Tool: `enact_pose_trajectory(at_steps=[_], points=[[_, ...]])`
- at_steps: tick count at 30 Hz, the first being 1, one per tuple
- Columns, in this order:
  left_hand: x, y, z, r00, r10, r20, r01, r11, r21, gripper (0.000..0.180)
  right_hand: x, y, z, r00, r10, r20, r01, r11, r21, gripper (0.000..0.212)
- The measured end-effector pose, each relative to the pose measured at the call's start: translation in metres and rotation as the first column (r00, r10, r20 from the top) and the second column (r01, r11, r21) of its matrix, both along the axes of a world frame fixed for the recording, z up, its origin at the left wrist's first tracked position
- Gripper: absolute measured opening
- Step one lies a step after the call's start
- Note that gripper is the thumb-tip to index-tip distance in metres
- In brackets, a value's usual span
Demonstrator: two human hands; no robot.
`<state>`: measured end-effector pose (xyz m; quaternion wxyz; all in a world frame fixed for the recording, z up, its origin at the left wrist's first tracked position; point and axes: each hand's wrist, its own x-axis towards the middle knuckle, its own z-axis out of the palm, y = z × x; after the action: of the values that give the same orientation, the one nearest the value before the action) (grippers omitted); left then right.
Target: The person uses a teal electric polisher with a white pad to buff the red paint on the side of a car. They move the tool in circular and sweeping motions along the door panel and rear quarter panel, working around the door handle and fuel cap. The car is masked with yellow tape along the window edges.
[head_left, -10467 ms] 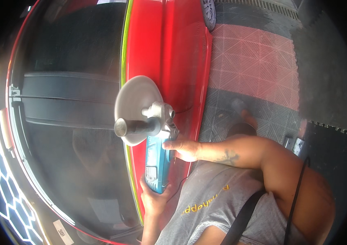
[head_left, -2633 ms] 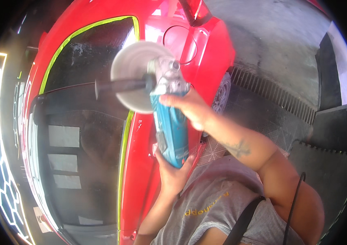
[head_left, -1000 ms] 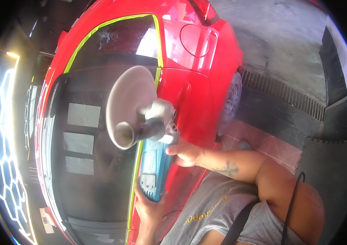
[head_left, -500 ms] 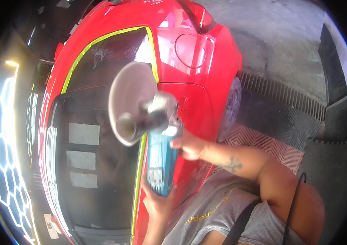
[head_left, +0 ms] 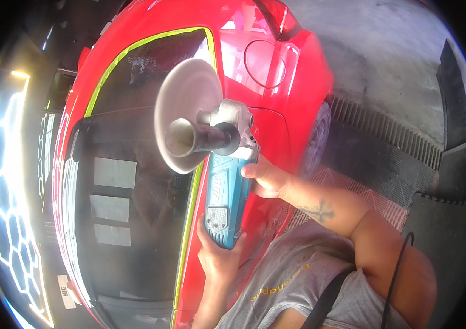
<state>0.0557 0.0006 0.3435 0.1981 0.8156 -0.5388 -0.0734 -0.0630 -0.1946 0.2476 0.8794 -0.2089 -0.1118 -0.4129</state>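
Note:
Both hands hold a blue polisher [head_left: 224, 189] with a silver metal head, a dark side handle and a round whitish pad [head_left: 186, 90]. My right hand [head_left: 268, 175] is closed round the body just behind the head. At the rear end, my left hand [head_left: 219, 255] grips the housing from below. The pad stands on edge, over the border between a red car's [head_left: 255, 131] dark glass and its painted side. Whether it touches the car I cannot tell. Yellow-green masking tape [head_left: 186, 219] runs along the glass edge.
A black cord [head_left: 394, 274] hangs over my right upper arm. The car's rear wheel [head_left: 316, 131] stands beside a floor grate [head_left: 386, 131] and red-and-grey floor tiles [head_left: 348, 186]. Bright hexagon lights [head_left: 5, 192] glow at the left. A fuel flap [head_left: 266, 63] sits in the red panel.
Both hands and the polisher have moved up and slightly right in the view. The scene has also shifted a little to the right. The grip of both hands stays the same.

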Motion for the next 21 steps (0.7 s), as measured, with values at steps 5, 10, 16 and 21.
enact_pose_trajectory(at_steps=[5, 10, 16, 21], points=[[0.023, 0.058, -0.008, 0.988, -0.032, 0.15, 0.027, 0.999, 0.04, 0.11, 0.025, 0.054, -0.007, 0.998, 0.041, -0.047, -0.038, 0.998, 0.057, 0.073], [0.027, 0.101, -0.014, 0.974, 0.102, -0.202, -0.074, 0.987, 0.14, 0.115, 0.026, 0.094, -0.009, 0.991, 0.009, -0.134, -0.003, 0.999, 0.043, 0.077], [-0.005, 0.028, -0.044, 0.985, 0.003, -0.173, 0.003, 0.999, 0.039, 0.115, -0.003, 0.028, -0.005, 0.97, -0.149, -0.191, 0.169, 0.981, 0.093, 0.056], [-0.025, -0.011, -0.038, 0.933, 0.044, -0.358, 0.0, 0.993, 0.121, 0.113, -0.027, -0.013, -0.005, 0.936, -0.223, -0.274, 0.206, 0.975, -0.088, 0.065]])
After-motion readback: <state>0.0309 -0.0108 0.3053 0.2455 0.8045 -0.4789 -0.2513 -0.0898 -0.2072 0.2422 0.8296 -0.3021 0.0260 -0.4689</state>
